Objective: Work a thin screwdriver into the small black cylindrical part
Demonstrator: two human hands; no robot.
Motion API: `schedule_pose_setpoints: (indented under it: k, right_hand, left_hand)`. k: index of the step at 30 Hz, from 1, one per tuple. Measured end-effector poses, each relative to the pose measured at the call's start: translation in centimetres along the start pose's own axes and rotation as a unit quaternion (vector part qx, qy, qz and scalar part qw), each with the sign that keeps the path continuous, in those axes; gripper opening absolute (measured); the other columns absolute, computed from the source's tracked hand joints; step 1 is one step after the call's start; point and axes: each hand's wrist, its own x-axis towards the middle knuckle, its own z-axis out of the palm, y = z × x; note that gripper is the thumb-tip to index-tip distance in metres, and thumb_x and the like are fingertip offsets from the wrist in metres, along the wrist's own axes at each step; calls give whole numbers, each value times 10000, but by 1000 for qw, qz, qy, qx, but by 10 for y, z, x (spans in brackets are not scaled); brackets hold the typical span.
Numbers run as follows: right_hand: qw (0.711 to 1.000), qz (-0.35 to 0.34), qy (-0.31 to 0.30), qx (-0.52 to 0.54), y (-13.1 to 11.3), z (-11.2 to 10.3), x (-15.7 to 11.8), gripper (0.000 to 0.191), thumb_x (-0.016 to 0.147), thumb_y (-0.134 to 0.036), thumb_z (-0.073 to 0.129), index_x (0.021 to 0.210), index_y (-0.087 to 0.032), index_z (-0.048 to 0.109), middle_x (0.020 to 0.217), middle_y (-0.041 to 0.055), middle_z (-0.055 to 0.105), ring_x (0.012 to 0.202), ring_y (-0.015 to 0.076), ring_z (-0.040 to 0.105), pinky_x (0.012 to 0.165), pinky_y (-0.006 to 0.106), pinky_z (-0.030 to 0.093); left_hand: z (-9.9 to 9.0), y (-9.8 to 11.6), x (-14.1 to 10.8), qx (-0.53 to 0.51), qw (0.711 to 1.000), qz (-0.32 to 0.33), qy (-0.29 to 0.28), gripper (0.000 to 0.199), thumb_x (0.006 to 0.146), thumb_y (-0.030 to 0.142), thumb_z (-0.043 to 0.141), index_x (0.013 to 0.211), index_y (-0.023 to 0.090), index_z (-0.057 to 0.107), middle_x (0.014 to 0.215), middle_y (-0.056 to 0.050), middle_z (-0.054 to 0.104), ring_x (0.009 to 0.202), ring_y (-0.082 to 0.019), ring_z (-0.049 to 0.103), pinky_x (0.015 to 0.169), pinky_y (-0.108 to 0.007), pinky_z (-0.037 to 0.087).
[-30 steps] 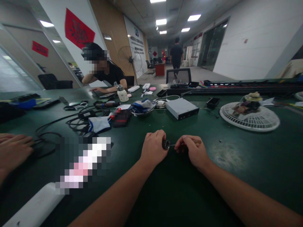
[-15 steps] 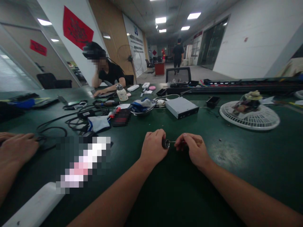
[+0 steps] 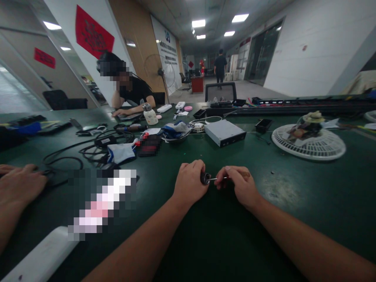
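From the head camera, two bare hands sit close together over a green work table (image 3: 264, 239). The left hand (image 3: 189, 184) is curled shut around the dark round handle of a small screwdriver (image 3: 206, 178). The screwdriver's thin metal stick points right, across the small gap between the hands. The right hand (image 3: 237, 185) has its fingers (image 3: 227, 171) pinched together at the far end of that stick. A small brown thing (image 3: 246, 174) pokes out past them; it may be copper wire, but it is too small and blurry to tell.

Ahead lies a silver metal box (image 3: 225, 133). A round white fan guard (image 3: 326, 150) lies to the right, and black cables (image 3: 88, 150) lie to the left. Another person's hand (image 3: 19, 184) rests on the table near those cables. Farther off, a person in a black shirt (image 3: 133, 92) sits at the table.
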Motion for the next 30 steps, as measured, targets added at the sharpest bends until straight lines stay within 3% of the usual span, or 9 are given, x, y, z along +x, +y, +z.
schedule_pose_setpoints:
  k: [6, 12, 16, 22, 30]
  right_hand:
    - [998, -2, 57, -17, 2, 1, 0, 430, 984, -342, 470, 657, -182, 697, 649, 46, 700, 566, 162, 620, 562, 299, 453]
    - [1000, 6, 10, 0, 3, 0, 1, 433, 977, -345, 477, 647, -179, 703, 620, 44, 695, 560, 167, 630, 572, 303, 463]
    - [998, 1, 65, -28, 3, 1, 0, 442, 983, -351, 476, 639, -178, 694, 625, 43, 692, 546, 159, 611, 546, 296, 440]
    - [1000, 4, 8, -16, 1, 2, 0, 433, 974, -342, 478, 647, -172, 705, 630, 49, 704, 546, 159, 623, 556, 295, 454]
    - [990, -17, 129, -56, 3, 3, -3, 491, 999, -399, 473, 597, -187, 657, 546, 26, 631, 496, 148, 591, 511, 281, 443]
  left_hand:
    - [1, 0, 0, 2, 1000, 7, 3, 169, 788, 194, 619, 815, 226, 455, 814, 4, 607, 734, -185, 539, 779, -354, 401]
    - [2, -1, 0, 1, 1000, 10, 3, 178, 786, 197, 618, 807, 228, 444, 823, 0, 621, 725, -186, 535, 760, -350, 396]
    - [2, -1, 0, 2, 1000, 11, 2, 170, 785, 191, 614, 812, 229, 450, 822, 0, 622, 731, -188, 541, 766, -351, 397]
    - [2, -1, 0, 0, 1000, 23, 0, 175, 779, 194, 625, 814, 227, 457, 829, 0, 620, 744, -189, 549, 773, -356, 400]
    - [2, -1, 0, -6, 1000, 26, -4, 165, 766, 154, 630, 838, 222, 498, 864, 1, 625, 772, -188, 557, 787, -364, 414]
